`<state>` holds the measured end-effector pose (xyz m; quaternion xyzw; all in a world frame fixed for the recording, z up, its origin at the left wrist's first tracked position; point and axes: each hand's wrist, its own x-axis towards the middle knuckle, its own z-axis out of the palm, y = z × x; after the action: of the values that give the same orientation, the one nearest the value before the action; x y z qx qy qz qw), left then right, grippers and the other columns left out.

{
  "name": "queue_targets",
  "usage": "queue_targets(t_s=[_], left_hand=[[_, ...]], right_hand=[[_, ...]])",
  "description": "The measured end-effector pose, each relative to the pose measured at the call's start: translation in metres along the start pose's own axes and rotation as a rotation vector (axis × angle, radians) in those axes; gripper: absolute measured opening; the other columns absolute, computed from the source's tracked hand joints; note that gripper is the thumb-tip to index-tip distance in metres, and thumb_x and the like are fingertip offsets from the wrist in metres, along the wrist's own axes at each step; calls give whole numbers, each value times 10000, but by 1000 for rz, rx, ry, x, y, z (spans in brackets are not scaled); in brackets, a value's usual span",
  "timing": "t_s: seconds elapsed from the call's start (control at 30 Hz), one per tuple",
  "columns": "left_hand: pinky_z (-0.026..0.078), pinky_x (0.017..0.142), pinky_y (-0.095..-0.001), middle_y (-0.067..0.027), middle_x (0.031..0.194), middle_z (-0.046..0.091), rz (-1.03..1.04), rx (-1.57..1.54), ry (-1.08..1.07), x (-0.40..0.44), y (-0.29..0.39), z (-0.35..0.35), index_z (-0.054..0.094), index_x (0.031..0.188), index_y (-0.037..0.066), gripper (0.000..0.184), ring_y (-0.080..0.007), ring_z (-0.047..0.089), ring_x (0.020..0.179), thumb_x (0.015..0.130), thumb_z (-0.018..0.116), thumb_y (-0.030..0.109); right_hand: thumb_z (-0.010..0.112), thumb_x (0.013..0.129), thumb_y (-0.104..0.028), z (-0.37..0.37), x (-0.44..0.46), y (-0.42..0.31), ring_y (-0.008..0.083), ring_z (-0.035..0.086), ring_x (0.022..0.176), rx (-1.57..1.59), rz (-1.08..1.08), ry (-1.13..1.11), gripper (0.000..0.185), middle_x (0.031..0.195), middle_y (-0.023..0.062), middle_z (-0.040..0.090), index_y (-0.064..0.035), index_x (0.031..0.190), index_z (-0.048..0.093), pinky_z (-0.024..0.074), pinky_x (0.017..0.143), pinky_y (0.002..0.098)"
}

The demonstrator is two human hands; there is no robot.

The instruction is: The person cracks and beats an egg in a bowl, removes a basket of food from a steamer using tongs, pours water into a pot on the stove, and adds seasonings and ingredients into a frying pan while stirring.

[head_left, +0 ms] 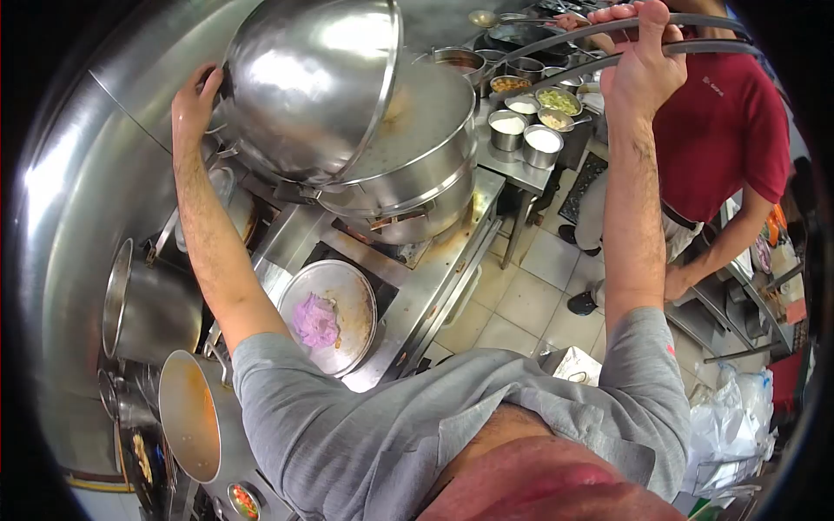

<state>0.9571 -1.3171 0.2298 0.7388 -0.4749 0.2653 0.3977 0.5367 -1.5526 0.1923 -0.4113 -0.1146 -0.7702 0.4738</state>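
Observation:
My left hand (193, 108) grips the dark handle at the side of a large domed metal lid (304, 87). The lid is tilted up over a wide steamer pot (400, 195), and steam clouds its inside. What lies in the pot is hidden by steam. Raised at the upper right, my right hand (641, 56) is closed around long dark tongs (578, 65), whose two arms reach left toward the pot. Where the tips end is hard to make out.
A co-worker in a red shirt (717, 130) stands at the right. Bowls of ingredients (543, 143) line the counter beyond the pot. A purple cloth (314, 321) lies on a round lid (356, 300). Large pots (156, 304) stand at the left, with plastic bags (730, 421) lower right.

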Motion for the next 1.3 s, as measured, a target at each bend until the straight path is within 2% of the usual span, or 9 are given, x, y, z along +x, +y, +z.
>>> queue_targets(t_s=[0.03,0.1,0.17,0.37,0.57,0.97,1.03,1.17,1.3], left_hand=[[448,781,-299,-120,978,626,-1,17,2,-6,1,-5,574,1095,62,379,-187,591,908,816,568,318],[460,750,-280,-117,962,626,-90,-54,55,-17,3,-11,567,1105,48,380,-160,587,884,819,580,297],[465,722,-263,-104,926,623,-90,-64,79,-21,0,-14,561,1110,35,392,-139,582,845,822,583,299],[450,681,-231,-59,870,607,-97,-130,121,-26,1,-13,562,1100,23,360,-106,553,767,827,591,255],[455,679,-234,-51,865,602,-100,-102,155,-26,-1,-10,557,1101,12,346,-99,547,765,837,577,234],[461,727,-241,-59,955,586,-147,-123,148,-28,-10,-10,527,1134,-18,353,-104,546,833,869,539,214],[459,732,-241,-58,956,586,-141,-102,164,-28,-10,-9,528,1133,-16,348,-101,546,843,871,536,213],[454,710,-228,-41,900,590,-117,-123,164,-28,-10,-8,547,1119,20,347,-91,545,803,850,564,238],[446,712,-221,-34,894,587,-120,-171,183,-30,-5,-6,543,1117,9,337,-85,540,799,857,557,223]], right_hand=[[583,840,-270,-2,3,4,183,540,560,30,51,3,232,639,44,506,-91,790,445,493,536,370],[595,833,-279,-11,22,35,137,478,428,45,-57,46,277,532,9,446,-96,722,419,434,397,287],[601,826,-309,-12,35,62,123,467,399,-13,22,83,300,511,4,445,-90,703,436,387,360,255],[591,818,-382,15,35,155,148,514,440,103,332,-34,339,559,30,516,-68,729,498,402,417,243],[614,800,-384,45,20,253,143,525,483,81,420,-19,363,582,40,525,-44,716,519,447,459,265],[665,761,-339,75,-9,301,99,435,462,-69,489,-165,355,536,2,489,-49,610,525,355,431,266],[683,738,-327,76,-11,306,98,413,480,-353,311,-209,358,540,-4,493,-32,607,530,348,448,281],[640,728,-226,80,-9,318,113,419,467,-431,181,-120,275,515,13,484,-17,593,523,360,446,298],[605,720,-193,86,20,300,140,454,419,-378,354,-91,250,471,32,481,-3,577,529,365,409,312]])
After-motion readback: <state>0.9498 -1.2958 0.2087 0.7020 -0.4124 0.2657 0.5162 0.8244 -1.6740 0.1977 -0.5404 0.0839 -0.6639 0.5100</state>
